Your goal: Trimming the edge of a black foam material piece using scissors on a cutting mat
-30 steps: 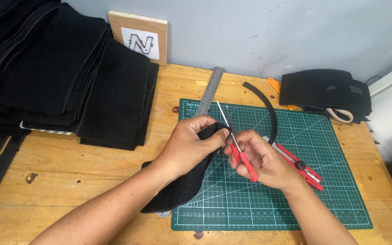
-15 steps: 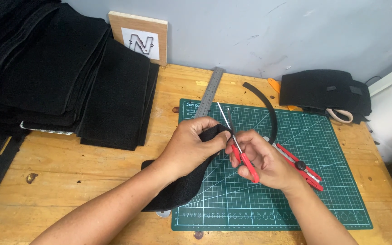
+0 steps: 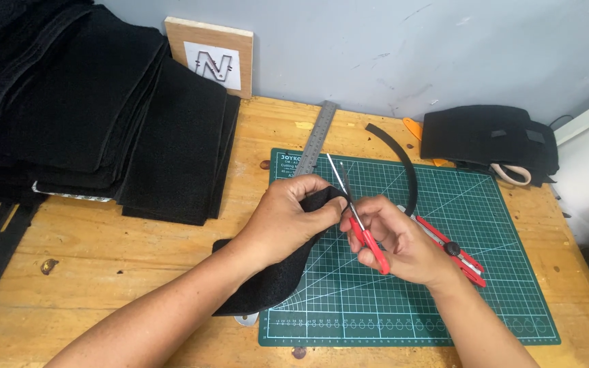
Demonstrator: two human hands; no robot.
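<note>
My left hand [image 3: 288,221] pinches the upper end of a black felt piece [image 3: 270,283] that droops over the left edge of the green cutting mat [image 3: 485,300]. My right hand [image 3: 400,242] holds red-handled scissors [image 3: 359,221], blades pointing up and away, their tips right at the felt edge by my left fingertips. A thin curved black strip [image 3: 400,160] lies on the mat beyond my hands.
A steel ruler [image 3: 316,136] lies at the mat's top left. A red utility knife [image 3: 458,253] rests right of my right hand. Stacks of black felt [image 3: 103,116] fill the left. A wooden sign [image 3: 210,58] leans on the wall; black pouch [image 3: 489,136] far right.
Both hands stay almost in place; the scissors have shifted slightly against the felt edge.
</note>
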